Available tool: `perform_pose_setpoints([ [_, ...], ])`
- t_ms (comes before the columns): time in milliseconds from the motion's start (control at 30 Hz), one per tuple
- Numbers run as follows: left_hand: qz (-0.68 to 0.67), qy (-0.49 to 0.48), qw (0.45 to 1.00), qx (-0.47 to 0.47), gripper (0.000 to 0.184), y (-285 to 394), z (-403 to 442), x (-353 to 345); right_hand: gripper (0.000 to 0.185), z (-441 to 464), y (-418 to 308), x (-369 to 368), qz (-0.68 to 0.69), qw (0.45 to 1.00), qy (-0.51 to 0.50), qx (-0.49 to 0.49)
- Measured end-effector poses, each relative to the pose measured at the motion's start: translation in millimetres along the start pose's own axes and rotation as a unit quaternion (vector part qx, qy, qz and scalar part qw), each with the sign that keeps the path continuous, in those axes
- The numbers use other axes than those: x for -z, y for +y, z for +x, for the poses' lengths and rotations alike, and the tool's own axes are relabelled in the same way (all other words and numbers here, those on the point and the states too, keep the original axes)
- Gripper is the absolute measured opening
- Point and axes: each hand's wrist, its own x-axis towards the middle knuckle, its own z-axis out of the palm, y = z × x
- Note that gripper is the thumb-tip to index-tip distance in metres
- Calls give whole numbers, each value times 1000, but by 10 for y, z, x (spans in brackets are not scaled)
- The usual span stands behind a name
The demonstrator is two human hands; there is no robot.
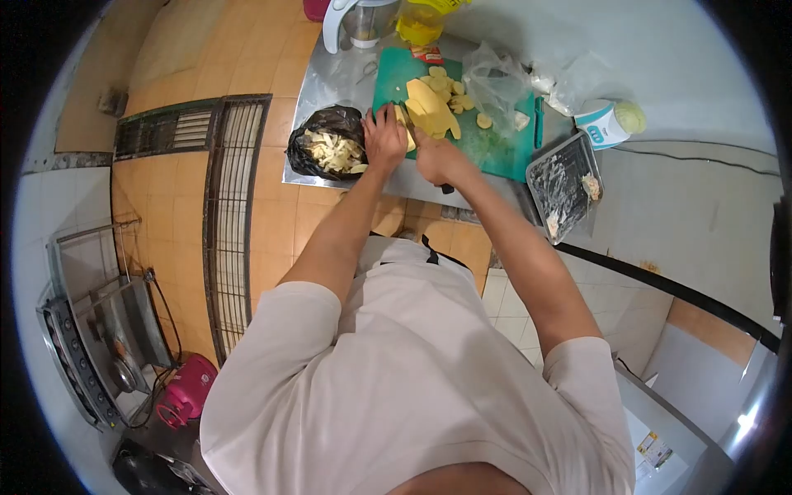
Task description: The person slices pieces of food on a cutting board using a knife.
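Observation:
My right hand [441, 159] is closed round the handle of a knife [410, 122], whose dark butt end shows below my fist. The blade points away from me over the green cutting board [503, 153]. My left hand [384, 139] rests on pale yellow potato slices [402, 117] at the board's left edge, fingers bent over them, just left of the blade. Right of the knife lie long potato slices [433, 107], with several round slices [445, 82] behind them. Beside my left hand, a black plastic bag [301, 153] holds cut potato strips [334, 152].
A clear plastic bag [497, 82] lies on the board's far right. A messy metal tray [569, 186] and a white kitchen scale [602, 124] stand to the right. At the back are a blender jug [363, 25] and a yellow container [421, 26]. The metal table [309, 91] ends near my waist.

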Motion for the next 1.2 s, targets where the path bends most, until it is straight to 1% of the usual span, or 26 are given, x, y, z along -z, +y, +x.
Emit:
perform_pose_setpoints([
  [67,6,6,1000,2,54,-38,-1,-48,64,124,182,-208,-48,998,23,22],
  [167,-21,1,1000,6,54,-24,-12,-12,67,65,367,-525,-59,992,96,56],
  [267,-19,-19,1000,5,53,-19,-4,25,69,-39,374,-682,-66,991,106,44],
  [367,-17,-25,999,10,54,-25,-2,11,81,-102,340,-738,-55,994,90,16],
  [467,-7,-30,1000,5,55,-27,-14,26,84,-61,403,-888,-35,993,112,15],
  [667,10,-36,999,-3,55,-67,-17,2,83,-10,599,-1155,-12,989,143,31],
  [867,-3,-33,999,-1,54,-54,-32,22,85,109,758,-1373,-18,988,153,32],
  [967,24,-36,999,-10,54,-69,-20,23,75,193,866,-1524,-31,981,184,59],
  [1067,35,-36,999,-17,55,-71,-26,12,75,147,812,-1447,-11,982,180,59],
  [1167,25,-52,998,3,56,-35,-20,33,84,-1,566,-1095,9,994,108,16],
  [1200,24,-51,998,3,56,-37,-16,25,84,-9,526,-1027,7,994,103,17],
])
